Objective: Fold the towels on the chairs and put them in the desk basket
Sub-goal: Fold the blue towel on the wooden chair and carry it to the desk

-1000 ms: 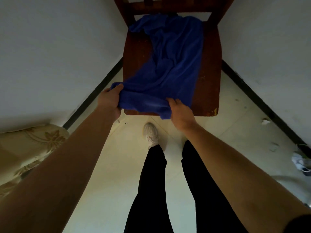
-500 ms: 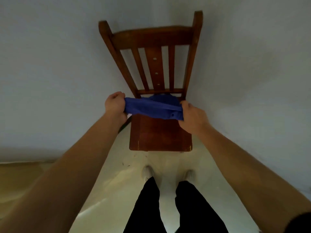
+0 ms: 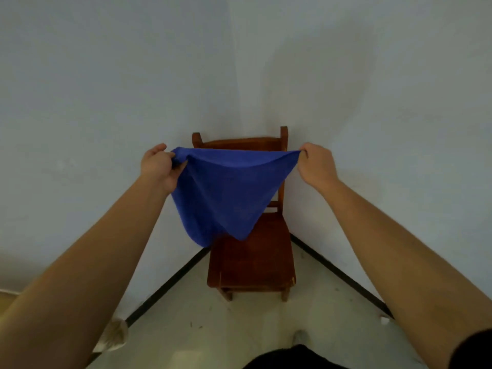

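Pale floor (image 3: 239, 328) lies nearest, with 1 light shoe (image 3: 300, 336) at the bottom edge and a dark skirting line (image 3: 165, 286) running back into a corner where 2 plain walls (image 3: 106, 75) meet. 2 bare forearms reach forward from the lower corners.

The left hand (image 3: 157, 166) has its fingers (image 3: 177, 166) curled tight round 1 top corner of a blue towel (image 3: 226, 195), with extra cloth bunched in the fist. The right hand (image 3: 316, 166) pinches the opposite top corner between thumb and fingertips. The top edge sags a little between them. The towel hangs in the air in front of a wooden chair (image 3: 253, 262), and its lower edge is uneven: a rounded lump on the left, a point on the right. The chair stands in the corner beyond, its seat showing below the cloth. Neither bench nor basket is in view.

This looks like the spreading-out before the 1st fold. To do it well, the hands would draw apart until the top edge runs straight. The left hand would also let the bunched cloth slip until it holds only the corner, so the 2 lower corners hang level before any fold is made.
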A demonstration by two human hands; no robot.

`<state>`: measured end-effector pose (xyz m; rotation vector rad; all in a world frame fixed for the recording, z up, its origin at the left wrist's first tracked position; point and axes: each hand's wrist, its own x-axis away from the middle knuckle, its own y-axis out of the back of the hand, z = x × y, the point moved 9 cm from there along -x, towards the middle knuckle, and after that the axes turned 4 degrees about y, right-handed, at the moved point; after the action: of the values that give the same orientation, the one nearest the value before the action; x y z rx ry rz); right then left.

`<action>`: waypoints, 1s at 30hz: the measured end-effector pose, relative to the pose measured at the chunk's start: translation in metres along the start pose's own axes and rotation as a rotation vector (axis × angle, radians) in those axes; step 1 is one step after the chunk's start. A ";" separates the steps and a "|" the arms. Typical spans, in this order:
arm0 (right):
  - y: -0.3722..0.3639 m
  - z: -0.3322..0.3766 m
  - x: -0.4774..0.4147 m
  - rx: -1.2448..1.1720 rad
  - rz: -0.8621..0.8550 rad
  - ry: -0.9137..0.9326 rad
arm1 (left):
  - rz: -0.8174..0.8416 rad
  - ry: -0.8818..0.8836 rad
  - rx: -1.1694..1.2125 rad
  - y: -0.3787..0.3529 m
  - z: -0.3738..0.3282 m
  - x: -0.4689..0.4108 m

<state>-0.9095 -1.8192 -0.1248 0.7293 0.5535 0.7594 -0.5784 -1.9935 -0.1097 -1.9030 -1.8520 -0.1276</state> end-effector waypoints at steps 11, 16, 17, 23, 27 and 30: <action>-0.003 0.064 0.108 -1.313 -0.223 -0.585 | 0.244 0.070 0.072 0.050 -0.057 0.055; 0.002 0.099 0.132 -1.391 -0.143 -0.512 | 0.442 -0.024 -0.054 0.064 -0.056 0.079; 0.007 0.104 0.135 -1.313 -0.121 -0.452 | 0.427 -0.114 -0.211 0.070 -0.057 0.080; 0.039 0.114 0.144 -0.718 -0.091 -0.228 | 0.137 -0.316 -0.487 0.104 -0.062 0.080; 0.053 0.119 0.150 -0.586 -0.085 -0.139 | 0.111 -0.296 -0.485 0.107 -0.070 0.086; 0.066 0.119 0.151 -0.435 -0.116 -0.085 | 0.051 -0.495 -0.745 0.105 -0.088 0.093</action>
<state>-0.7647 -1.7149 -0.0286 0.3213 0.3331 0.7060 -0.4467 -1.9395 -0.0247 -2.6693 -2.2812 -0.4083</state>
